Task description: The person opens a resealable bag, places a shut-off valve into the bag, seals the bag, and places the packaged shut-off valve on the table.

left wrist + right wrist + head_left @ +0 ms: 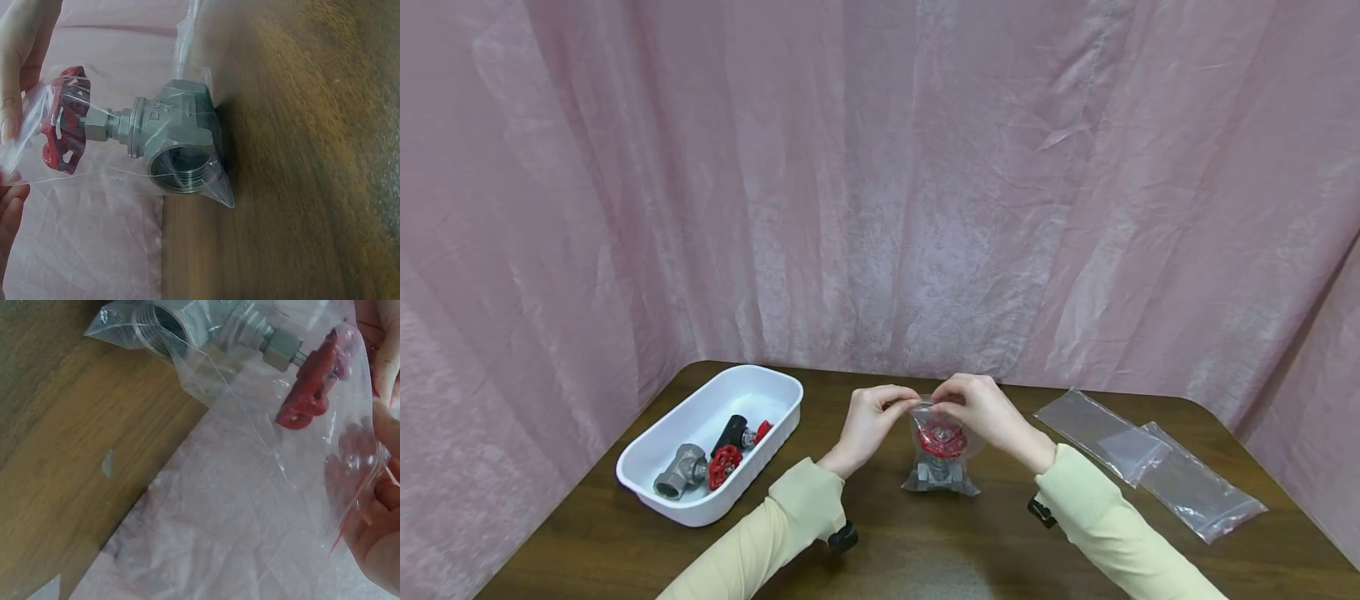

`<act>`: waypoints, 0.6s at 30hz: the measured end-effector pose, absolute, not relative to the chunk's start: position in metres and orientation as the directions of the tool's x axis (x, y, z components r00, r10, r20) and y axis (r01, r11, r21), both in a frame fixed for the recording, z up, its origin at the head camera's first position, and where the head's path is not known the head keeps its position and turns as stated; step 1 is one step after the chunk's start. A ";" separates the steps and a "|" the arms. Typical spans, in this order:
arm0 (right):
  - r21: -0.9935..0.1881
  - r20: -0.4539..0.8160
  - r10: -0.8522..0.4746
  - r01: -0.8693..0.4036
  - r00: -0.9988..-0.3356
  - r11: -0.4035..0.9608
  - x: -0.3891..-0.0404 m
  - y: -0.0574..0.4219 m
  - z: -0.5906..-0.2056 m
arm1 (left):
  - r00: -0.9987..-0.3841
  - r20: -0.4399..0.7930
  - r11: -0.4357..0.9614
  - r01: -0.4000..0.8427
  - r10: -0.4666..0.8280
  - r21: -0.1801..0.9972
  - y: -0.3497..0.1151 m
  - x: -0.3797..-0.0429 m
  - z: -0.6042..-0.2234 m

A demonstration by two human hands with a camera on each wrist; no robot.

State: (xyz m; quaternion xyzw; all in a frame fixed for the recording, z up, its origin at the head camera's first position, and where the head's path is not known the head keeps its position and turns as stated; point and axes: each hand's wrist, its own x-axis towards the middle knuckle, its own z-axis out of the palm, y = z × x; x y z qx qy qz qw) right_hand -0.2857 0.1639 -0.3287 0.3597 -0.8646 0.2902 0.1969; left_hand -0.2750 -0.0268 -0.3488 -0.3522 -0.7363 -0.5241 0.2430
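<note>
A metal gate valve [172,119] with a red handwheel [942,438] sits inside a clear plastic bag [281,469], its body at the bottom and the wheel uppermost. The bag's base rests on the wooden table. My left hand [874,419] pinches the bag's top edge on the left between thumb and fingers. Just beside it, my right hand [985,414] pinches the same edge on the right. In the right wrist view a thin red line runs along the bag's mouth near the fingers. Through the film, the valve's threaded opening shows in both wrist views.
To the left stands a white plastic tub [647,492] holding a grey valve [681,472] with a red wheel [724,467] and a black-bodied valve [730,435]. On the right lie flat clear bags [1202,483], partly overlapping. A pink curtain [880,208] hangs behind the table.
</note>
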 end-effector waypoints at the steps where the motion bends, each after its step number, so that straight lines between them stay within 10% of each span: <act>1: -0.357 0.557 -0.506 -0.740 -0.658 0.569 -0.286 0.164 -0.329 | -0.632 0.730 0.207 0.775 0.262 0.597 -0.027 -0.275 -0.349; 18: -0.353 0.589 -0.474 -0.735 -0.655 0.579 -0.283 0.161 -0.331 | -0.617 0.735 0.184 0.787 0.283 0.589 -0.028 -0.276 -0.349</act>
